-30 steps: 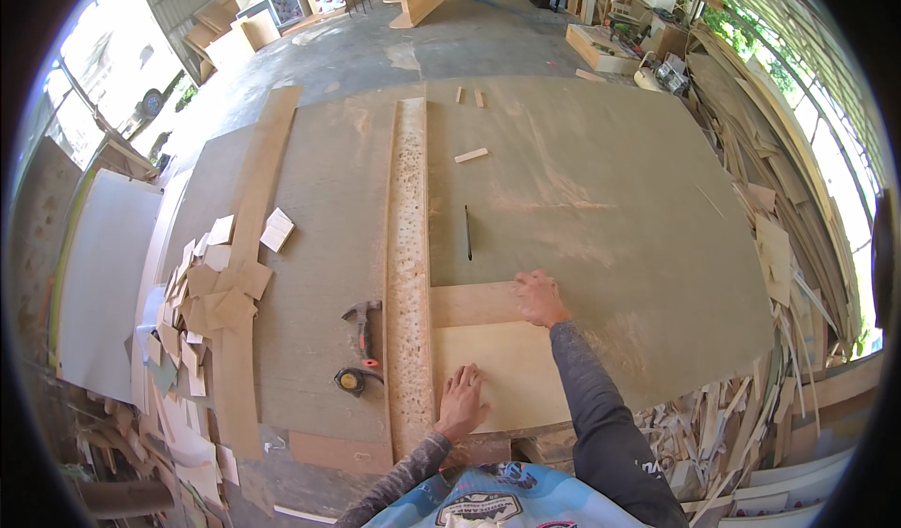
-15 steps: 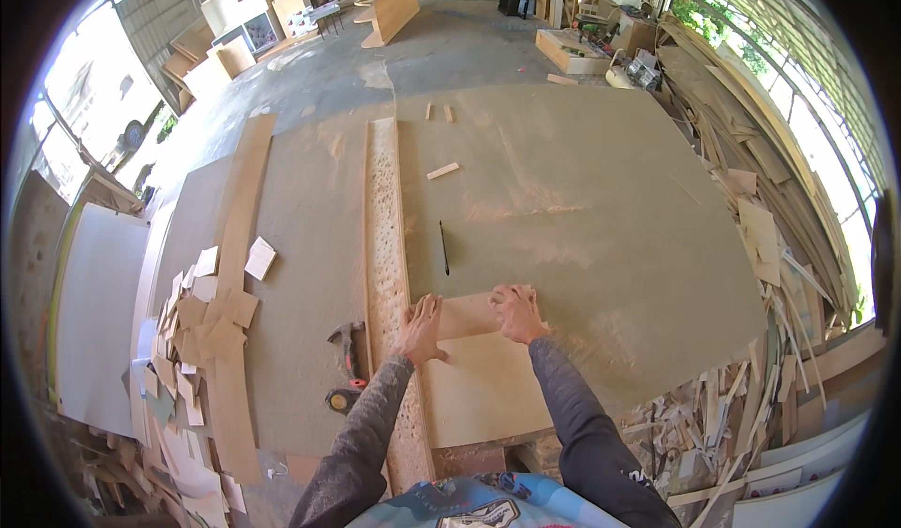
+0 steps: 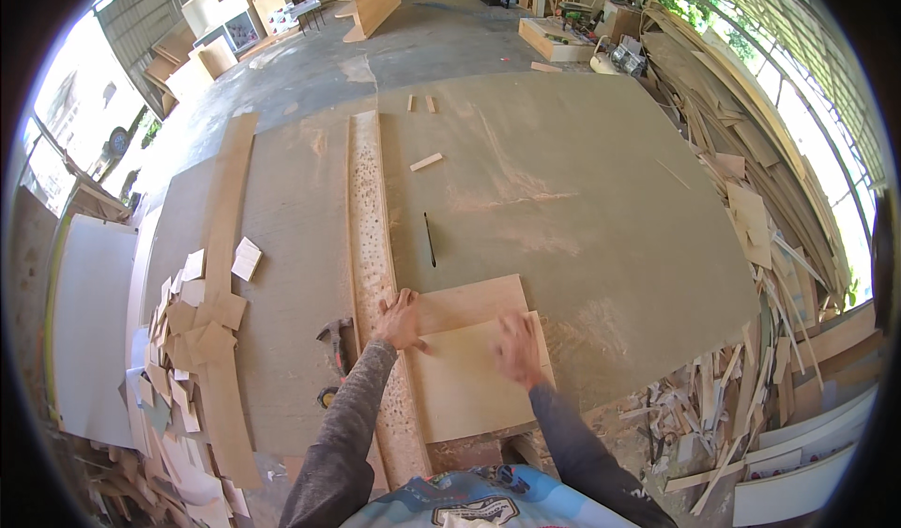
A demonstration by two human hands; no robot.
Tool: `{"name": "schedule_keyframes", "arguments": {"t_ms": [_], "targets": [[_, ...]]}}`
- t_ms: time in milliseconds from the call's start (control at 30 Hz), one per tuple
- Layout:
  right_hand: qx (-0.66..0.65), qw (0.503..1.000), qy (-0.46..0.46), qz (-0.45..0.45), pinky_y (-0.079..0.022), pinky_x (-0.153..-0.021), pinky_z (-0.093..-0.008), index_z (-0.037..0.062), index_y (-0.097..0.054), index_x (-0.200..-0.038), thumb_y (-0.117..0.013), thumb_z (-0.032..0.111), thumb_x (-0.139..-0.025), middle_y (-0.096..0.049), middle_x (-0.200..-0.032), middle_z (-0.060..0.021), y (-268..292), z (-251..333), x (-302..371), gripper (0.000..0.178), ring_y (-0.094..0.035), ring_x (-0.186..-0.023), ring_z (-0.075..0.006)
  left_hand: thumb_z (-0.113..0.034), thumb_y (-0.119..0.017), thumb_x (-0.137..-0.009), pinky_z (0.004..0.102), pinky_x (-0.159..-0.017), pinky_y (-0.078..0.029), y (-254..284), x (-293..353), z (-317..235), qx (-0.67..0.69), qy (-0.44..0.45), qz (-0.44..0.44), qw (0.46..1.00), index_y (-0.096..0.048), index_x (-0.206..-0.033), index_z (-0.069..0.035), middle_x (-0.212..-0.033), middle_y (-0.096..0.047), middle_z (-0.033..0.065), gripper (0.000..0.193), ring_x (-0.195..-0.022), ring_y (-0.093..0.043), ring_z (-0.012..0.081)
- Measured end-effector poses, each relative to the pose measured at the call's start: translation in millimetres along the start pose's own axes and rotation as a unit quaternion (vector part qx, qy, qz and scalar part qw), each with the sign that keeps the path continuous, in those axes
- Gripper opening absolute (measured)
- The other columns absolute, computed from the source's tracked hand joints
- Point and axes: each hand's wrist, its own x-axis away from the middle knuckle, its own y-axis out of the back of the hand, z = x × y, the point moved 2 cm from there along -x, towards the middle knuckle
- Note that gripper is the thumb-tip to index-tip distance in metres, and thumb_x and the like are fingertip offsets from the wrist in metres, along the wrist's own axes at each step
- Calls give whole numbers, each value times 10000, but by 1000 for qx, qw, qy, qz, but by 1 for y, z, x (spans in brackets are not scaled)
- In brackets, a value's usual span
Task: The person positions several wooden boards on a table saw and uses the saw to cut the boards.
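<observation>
Two pale wooden boards lie on the work table, edge against edge: a narrower far board [image 3: 474,301] and a larger near board [image 3: 469,382]. My left hand [image 3: 399,320] rests at their left side, next to the long speckled wooden strip [image 3: 373,218]; its fingers reach over the strip's edge and its thumb is spread on the near board. Over the near board's right part is my right hand [image 3: 518,352], smeared by motion, so its fingers cannot be made out. Left of the strip lie a claw hammer [image 3: 335,342] and a tape measure [image 3: 327,397], partly behind my left forearm.
Beyond the boards lie a dark pencil-like stick [image 3: 430,240] and small wood pieces [image 3: 426,162]. At the left, thin wood offcuts [image 3: 205,326] cover a long plank [image 3: 230,199]. Scrap wood [image 3: 694,415] is heaped along the right edge, with stacked planks [image 3: 751,143] behind.
My right hand has left the far board's right corner and moved back toward me, baring that corner. My left hand stays at the boards' left side. The whole view has shifted slightly.
</observation>
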Motion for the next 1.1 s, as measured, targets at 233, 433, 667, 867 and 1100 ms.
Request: {"name": "schedule_keyframes", "arguments": {"t_ms": [233,433,667,867,1100], "targets": [[-20,991,59,115,-214,-1225,-566,-43,-508,-1418,-731,305,-849,-420,-1542,-206,4,72,155,704,-344,-1479,-360,-528,-970,-292,610,-1085,-288,-1,1,4,19,-13,-30,999,-376,-1444,26,-1407,-421,165,1409,-1345,-475,360],[32,995,51,85,-278,-1215,-491,-56,-478,-1442,-700,296,-878,-412,-1556,-191,-1,63,162,701,-361,-1478,-331,-505,-973,-282,594,-1067,-295,-3,-3,4,16,-19,-35,999,-407,-1421,44,-1376,-448,160,1386,-1326,-482,362],[32,995,55,81,-279,-1205,-518,-33,-529,-1411,-745,301,-861,-439,-1540,-182,-7,63,158,678,-368,-1474,-332,-474,-971,-278,523,-1014,-293,-2,-7,12,-2,-35,-39,999,-442,-1401,42,-1313,-481,146,1345,-1269,-510,329],[24,995,55,79,-262,-1213,-495,-19,-547,-1401,-746,296,-859,-440,-1545,-160,-7,60,142,657,-374,-1467,-313,-457,-971,-295,516,-1006,-296,10,-23,19,9,-41,-21,999,-454,-1388,50,-1308,-481,142,1312,-1303,-473,311],[49,994,55,75,-263,-1211,-475,-32,-533,-1408,-720,322,-881,-437,-1549,-151,-10,56,115,662,-383,-1463,-289,-432,-973,-275,519,-1019,-282,26,-45,26,13,-20,-4,1000,-462,-1408,-3,-1329,-462,140,1315,-1335,-404,317]]}}
